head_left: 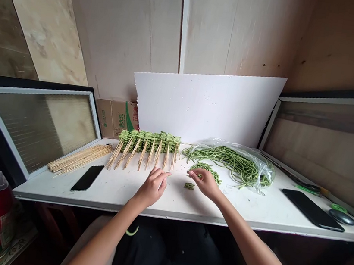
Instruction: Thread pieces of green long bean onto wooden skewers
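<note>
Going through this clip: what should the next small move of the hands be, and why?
Probably the right hand should pinch from the small heap of green long beans at its fingertips, since that heap lies closest. The left hand hovers nearby, and bean-threaded bamboo skewers lie in a row beyond it.

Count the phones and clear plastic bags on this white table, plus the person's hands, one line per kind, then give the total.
Phones: 2
Clear plastic bags: 1
Hands: 2
Total: 5
</note>
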The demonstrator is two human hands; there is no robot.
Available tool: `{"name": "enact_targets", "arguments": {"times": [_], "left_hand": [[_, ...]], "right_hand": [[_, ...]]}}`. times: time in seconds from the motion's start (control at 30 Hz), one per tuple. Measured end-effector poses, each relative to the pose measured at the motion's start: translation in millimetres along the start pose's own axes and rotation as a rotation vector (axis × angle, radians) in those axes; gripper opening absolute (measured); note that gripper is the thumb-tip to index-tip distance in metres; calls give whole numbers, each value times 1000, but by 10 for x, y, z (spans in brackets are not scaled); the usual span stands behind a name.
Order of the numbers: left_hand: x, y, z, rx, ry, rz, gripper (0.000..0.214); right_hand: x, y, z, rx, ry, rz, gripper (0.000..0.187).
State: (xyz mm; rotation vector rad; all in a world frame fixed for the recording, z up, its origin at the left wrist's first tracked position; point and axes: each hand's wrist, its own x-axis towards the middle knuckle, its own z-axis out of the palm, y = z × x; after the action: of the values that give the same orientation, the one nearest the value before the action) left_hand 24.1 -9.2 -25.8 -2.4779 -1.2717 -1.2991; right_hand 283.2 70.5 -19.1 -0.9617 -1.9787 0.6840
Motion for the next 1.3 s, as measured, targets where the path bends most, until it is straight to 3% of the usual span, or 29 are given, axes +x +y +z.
{"name": "enact_targets", "arguments": {"times": [0.1,0.2,0.33,0.47,0.57,0.67,0.73,0.87,1.07,1.3], "left_hand": [[-4,67,13,-156,-20,-108,42],[27,180,9,-284,-38,-205,50],[71,287,-11,-413,-91,-285,53],[105,239,-166,-502,-259,-434,49],[137,141,-388,-300,-244,-402,40],[167,80,-590,127,-2,-176,29],[171,55,-646,300,82,-79,27],[131,-65,-539,287,41,-45,23],[36,-294,-288,67,-104,-175,20],[33,-43,-240,-221,-292,-337,26]], "right_hand": [[-78,-267,76,160,-180,-38,47],[-144,-475,199,209,-189,-131,39],[-164,-520,292,214,-45,-169,31],[-120,-427,231,236,84,-132,34],[-101,-402,168,249,163,-115,34],[-123,-447,163,225,179,-166,28],[-149,-489,183,202,166,-213,23],[-180,-513,208,160,126,-251,19],[-167,-413,244,15,21,-263,19],[-169,-353,310,-97,7,-312,11]]}}
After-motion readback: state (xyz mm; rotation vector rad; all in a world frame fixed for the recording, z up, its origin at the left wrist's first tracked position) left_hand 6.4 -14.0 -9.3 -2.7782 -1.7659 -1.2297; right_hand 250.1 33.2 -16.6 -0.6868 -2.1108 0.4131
